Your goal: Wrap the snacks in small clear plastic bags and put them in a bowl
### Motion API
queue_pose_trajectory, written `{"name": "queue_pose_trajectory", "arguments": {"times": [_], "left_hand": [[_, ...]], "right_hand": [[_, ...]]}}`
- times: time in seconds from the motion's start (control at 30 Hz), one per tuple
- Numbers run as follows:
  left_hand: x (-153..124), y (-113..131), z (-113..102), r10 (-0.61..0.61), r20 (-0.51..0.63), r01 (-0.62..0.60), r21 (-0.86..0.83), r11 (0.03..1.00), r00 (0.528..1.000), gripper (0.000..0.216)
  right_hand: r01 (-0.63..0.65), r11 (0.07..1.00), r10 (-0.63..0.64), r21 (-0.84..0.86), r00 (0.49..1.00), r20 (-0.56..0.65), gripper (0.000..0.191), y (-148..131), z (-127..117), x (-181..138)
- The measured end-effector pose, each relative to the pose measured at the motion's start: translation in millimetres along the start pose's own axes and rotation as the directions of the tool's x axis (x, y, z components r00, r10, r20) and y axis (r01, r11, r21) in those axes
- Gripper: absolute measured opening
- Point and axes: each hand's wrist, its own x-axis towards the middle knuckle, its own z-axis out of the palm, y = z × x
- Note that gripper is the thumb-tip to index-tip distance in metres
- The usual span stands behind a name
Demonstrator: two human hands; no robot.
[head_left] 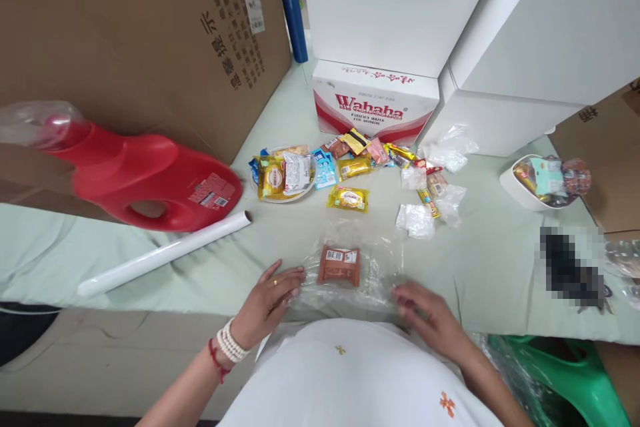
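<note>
A sheet of clear plastic film (377, 273) lies spread on the table before me. On it rests a small snack in a reddish-brown wrapper (339, 265). My left hand (267, 301), with a ring and a pearl bracelet, has its fingers closed on the film's left edge, little finger lifted apart. At the film's lower right edge, my right hand (431, 317) pinches the plastic between thumb and fingers. Neither hand touches the snack. Beyond the film lie a yellow-wrapped snack (349, 199) and a bowl (286, 199) of packaged snacks.
A red detergent jug (160, 177) and white film roll (165, 253) lie left. Behind stand a large cardboard box (150, 33), a Wahaha carton (375, 103) and white boxes (400, 0). Crumpled plastic (416, 220) lies ahead right, beyond it a white container (523, 193). A green stool (575, 380) stands lower right.
</note>
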Motion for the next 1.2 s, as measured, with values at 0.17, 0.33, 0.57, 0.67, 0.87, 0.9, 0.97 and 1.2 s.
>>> {"name": "queue_pose_trajectory", "arguments": {"times": [0.17,0.33,0.57,0.67,0.87,0.9,0.97,1.2], "left_hand": [[3,10,11,-0.025,-0.110,0.045,0.180,0.983,0.994,0.047],[21,18,8,-0.092,-0.123,0.120,0.244,0.962,0.988,0.041],[35,14,-1,-0.173,-0.251,0.190,0.048,0.981,0.952,0.037],[41,12,0,-0.218,-0.299,0.227,-0.002,0.974,0.929,0.043],[48,16,3,-0.363,-0.230,0.382,0.040,0.923,0.903,0.043],[48,17,3,-0.371,-0.208,0.394,0.080,0.916,0.905,0.034],[46,18,3,-0.360,-0.147,0.381,0.149,0.913,0.921,0.034],[31,13,4,-0.309,-0.002,0.301,0.235,0.924,0.951,0.071]], "right_hand": [[-0.296,0.950,0.264,-0.097,0.930,-0.255,0.050,16,-6,59],[-0.245,0.917,0.144,-0.315,0.939,-0.312,0.035,12,6,81],[0.093,0.983,-0.102,-0.156,0.993,-0.054,0.023,-28,1,54],[0.015,0.974,-0.032,-0.226,0.997,-0.071,0.035,-31,7,71],[0.080,0.919,-0.027,-0.387,0.990,0.140,0.019,-43,33,121],[0.101,0.902,-0.021,-0.420,0.981,0.192,0.021,-47,37,126],[0.132,0.867,-0.003,-0.481,0.966,0.259,0.036,-54,44,129],[0.158,0.860,-0.009,-0.486,0.956,0.294,0.041,-50,36,114]]}}
